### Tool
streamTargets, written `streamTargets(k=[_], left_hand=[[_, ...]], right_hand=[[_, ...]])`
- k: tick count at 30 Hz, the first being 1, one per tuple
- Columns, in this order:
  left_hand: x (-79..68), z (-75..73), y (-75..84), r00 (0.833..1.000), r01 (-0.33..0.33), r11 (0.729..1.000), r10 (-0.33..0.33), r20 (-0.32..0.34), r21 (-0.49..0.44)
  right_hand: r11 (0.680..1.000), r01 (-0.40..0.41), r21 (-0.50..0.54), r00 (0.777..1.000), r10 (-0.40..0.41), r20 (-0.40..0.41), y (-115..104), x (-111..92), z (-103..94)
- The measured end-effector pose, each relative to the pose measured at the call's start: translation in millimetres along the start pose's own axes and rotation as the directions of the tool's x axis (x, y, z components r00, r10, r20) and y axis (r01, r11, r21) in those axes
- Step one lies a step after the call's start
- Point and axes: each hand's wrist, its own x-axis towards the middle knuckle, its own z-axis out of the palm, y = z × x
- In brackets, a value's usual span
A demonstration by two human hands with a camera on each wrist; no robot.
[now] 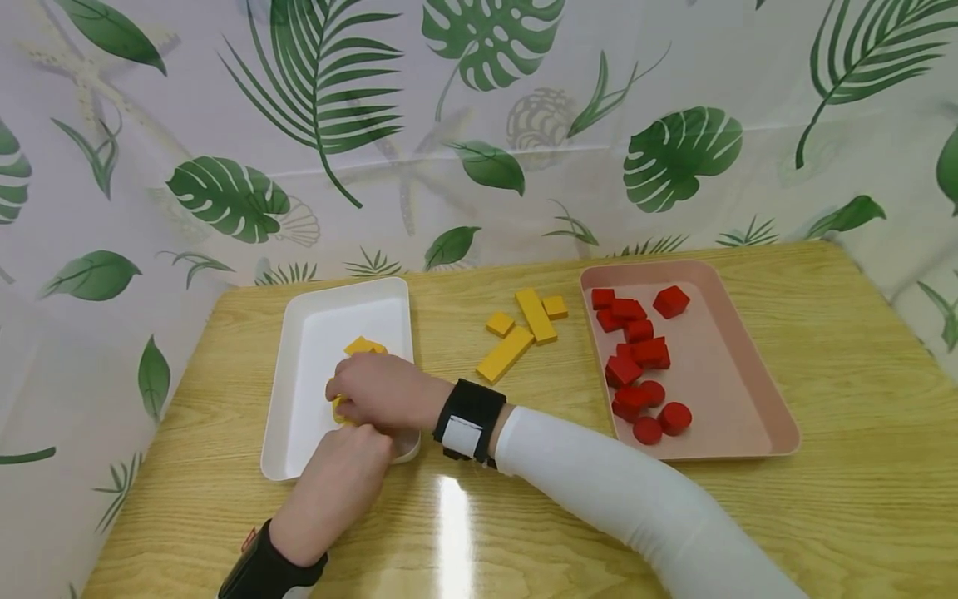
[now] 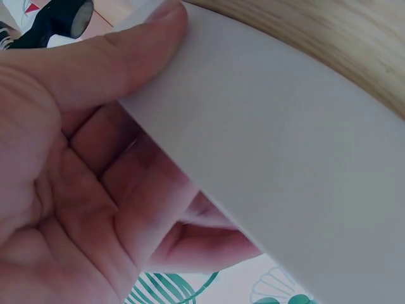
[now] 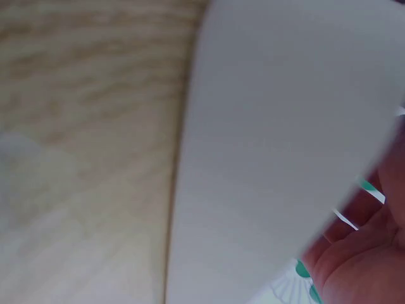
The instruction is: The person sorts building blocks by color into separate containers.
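Observation:
In the head view, a white tray (image 1: 295,391) lies on the left of the table with several yellow blocks (image 1: 364,344) in it. My left hand (image 1: 348,466) is at its near edge. The left wrist view shows the thumb (image 2: 142,60) against the outside of the tray wall (image 2: 253,120), with the fingers over the rim on the inner side. My right hand (image 1: 389,387) reaches across into this tray, its fingers down at the yellow blocks and partly covering them. Behind the tray wall (image 3: 278,139), its fingertips are hidden, so I cannot tell whether they grip a block.
Loose yellow blocks, two long (image 1: 505,353) and two short (image 1: 500,324), lie on the wooden table (image 1: 524,532) between the trays. A pink tray (image 1: 726,374) on the right holds several red blocks (image 1: 649,353), mostly along its left side. A leaf-print cloth (image 1: 419,166) hangs behind.

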Motion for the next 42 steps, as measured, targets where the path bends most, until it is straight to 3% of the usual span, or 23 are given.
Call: streamTargets(k=[5,9,13,16,20,26,31,34,38,42], left_hand=[[2.8,-2.8,0.4,0.996,0.037,0.998,-0.033,0.087,-0.045],[4.2,-3.9,0.7,0.988,0.058,0.997,-0.050,0.144,-0.054],[3.5,-4.7,0.6,0.984,0.070,0.996,-0.059,0.168,-0.060],[2.7,-5.3,0.6,0.984,0.077,0.995,-0.065,0.168,-0.062],[3.5,-4.9,1.0,0.985,0.072,0.994,-0.058,0.163,-0.077],[4.0,-2.5,1.5,0.986,0.065,0.995,-0.052,0.160,-0.074],[3.1,-1.0,1.2,0.986,0.066,0.995,-0.053,0.160,-0.073],[2.5,-0.7,1.4,0.985,0.066,0.995,-0.053,0.163,-0.072],[2.8,-1.0,1.3,0.984,0.068,0.996,-0.056,0.167,-0.062],[3.8,-1.4,1.2,0.984,0.066,0.996,-0.055,0.170,-0.062]], right_hand=[[0.995,-0.095,0.019,0.993,0.096,-0.061,12.9,-11.4,-19.4],[0.977,-0.214,0.009,0.972,0.214,-0.097,35.7,-27.1,-27.5],[0.931,-0.363,-0.038,0.930,0.359,-0.084,62.7,-46.0,-29.6],[0.883,-0.465,-0.067,0.885,0.462,-0.061,80.8,-59.6,-29.0],[0.831,-0.551,-0.075,0.835,0.550,-0.027,100.1,-76.9,-28.1],[0.803,-0.595,-0.032,0.803,0.596,0.012,116.3,-92.7,-21.6],[0.795,-0.606,-0.013,0.795,0.606,0.007,118.2,-95.5,-18.6],[0.803,-0.596,-0.017,0.803,0.596,0.000,115.8,-95.0,-18.8],[0.837,-0.548,-0.007,0.837,0.547,-0.023,105.0,-88.6,-21.3],[0.895,-0.445,0.029,0.893,0.446,-0.058,81.7,-76.3,-25.2]])
